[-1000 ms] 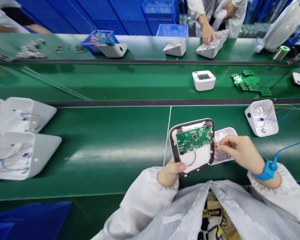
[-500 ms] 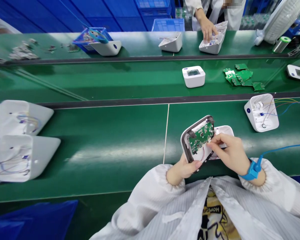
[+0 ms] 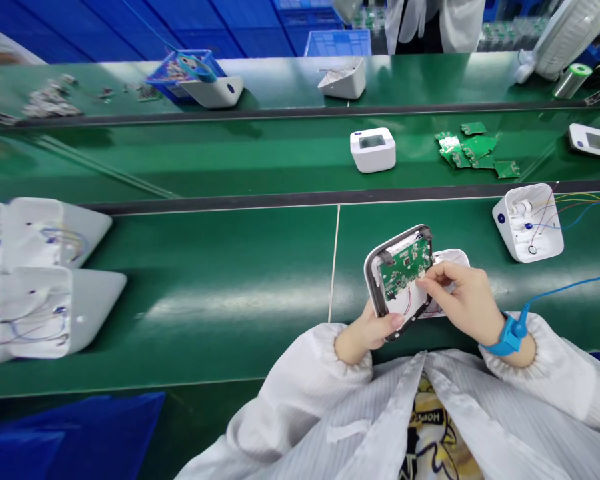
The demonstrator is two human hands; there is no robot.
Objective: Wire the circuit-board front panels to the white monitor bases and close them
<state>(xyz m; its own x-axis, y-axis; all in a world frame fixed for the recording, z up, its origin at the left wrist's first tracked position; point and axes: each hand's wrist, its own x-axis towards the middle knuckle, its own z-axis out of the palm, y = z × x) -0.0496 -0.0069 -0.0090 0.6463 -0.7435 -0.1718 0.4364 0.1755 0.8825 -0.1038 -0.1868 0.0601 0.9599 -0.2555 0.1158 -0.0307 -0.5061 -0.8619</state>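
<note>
My left hand point(image 3: 373, 331) grips the lower edge of a white device cover with a grey rim point(image 3: 375, 277), tilted up above the bench. Inside the cover sits a green circuit board point(image 3: 405, 270), and thin red wires show below it. At the board's right edge, the thumb and fingers of my right hand point(image 3: 457, 297) are pinched together; what lies between them is too small to make out. A blue strap point(image 3: 507, 339) with a cord circles my right wrist. Partly hidden behind my right hand, a white housing point(image 3: 453, 257) rests on the bench.
An open white housing with loose wires point(image 3: 530, 223) stands at the right. Several white housings point(image 3: 93, 300) are grouped at the left. On the middle strip are a white device with a screen point(image 3: 373, 151) and green boards point(image 3: 475, 150). A co-worker point(image 3: 433, 27) stands across the bench.
The white device and green boards on the middle strip have shifted left. The co-worker's hand and the housing under it have left the far bench. My hands keep nearly the same pose.
</note>
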